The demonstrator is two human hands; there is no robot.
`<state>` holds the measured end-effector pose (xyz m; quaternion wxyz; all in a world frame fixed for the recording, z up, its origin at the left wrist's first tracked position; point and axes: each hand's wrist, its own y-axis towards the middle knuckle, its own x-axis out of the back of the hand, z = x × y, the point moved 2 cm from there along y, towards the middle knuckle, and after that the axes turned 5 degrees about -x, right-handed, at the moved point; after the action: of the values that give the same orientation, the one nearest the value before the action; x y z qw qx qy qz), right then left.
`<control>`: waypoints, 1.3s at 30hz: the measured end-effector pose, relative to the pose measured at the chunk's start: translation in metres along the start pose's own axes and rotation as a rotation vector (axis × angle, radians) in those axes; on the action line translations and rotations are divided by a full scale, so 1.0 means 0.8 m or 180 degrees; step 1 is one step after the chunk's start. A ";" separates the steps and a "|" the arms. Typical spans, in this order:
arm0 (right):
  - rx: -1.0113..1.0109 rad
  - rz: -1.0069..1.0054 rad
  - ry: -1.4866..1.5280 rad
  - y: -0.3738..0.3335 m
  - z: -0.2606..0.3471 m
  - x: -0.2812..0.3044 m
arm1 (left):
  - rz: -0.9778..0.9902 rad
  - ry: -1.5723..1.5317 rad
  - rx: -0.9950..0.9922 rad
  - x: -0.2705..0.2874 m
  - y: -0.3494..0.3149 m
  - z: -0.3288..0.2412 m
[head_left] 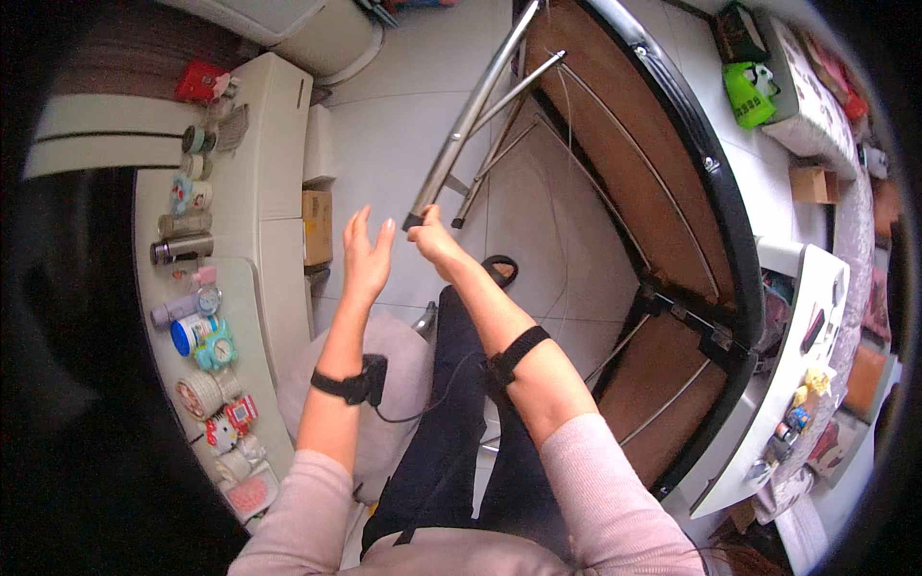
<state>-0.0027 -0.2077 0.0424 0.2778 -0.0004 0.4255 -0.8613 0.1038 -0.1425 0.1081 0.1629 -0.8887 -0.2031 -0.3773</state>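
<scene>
My right hand is closed around the black-capped foot of a chrome table leg. That leg belongs to a folding table tipped on its side, with its brown underside and black rim facing me. My left hand hovers open just left of the leg's end, fingers spread upward, holding nothing. Thinner chrome braces run beside the leg toward the table's underside. Both forearms wear black straps with a cable.
A white shelf unit on my left carries a thermos, small clocks, jars and toys. A cardboard box sits on the tiled floor beside it. A white shelf with small items stands at right, behind the table. My legs extend forward over a grey cushion.
</scene>
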 end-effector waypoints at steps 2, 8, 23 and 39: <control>-0.0207 0.0347 0.0292 0.010 0.014 -0.008 | -0.0120 -0.0239 0.0659 -0.029 0.038 -0.016; -0.0501 0.0860 0.1410 0.046 0.051 -0.025 | -0.0842 -0.3853 0.3102 -0.074 0.069 0.009; 0.2066 -0.4215 -0.2504 -0.183 0.091 0.385 | -0.1176 -0.4106 0.2679 0.008 0.292 0.124; 0.0488 -0.4367 -0.3517 -0.219 0.041 0.582 | -0.1373 -0.3925 0.2293 0.035 0.394 0.076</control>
<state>-0.4726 -0.3701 0.0817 -0.1351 -0.6531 0.0776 -0.7410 0.3113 -0.3814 0.0455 0.2229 -0.7712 -0.5386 0.2560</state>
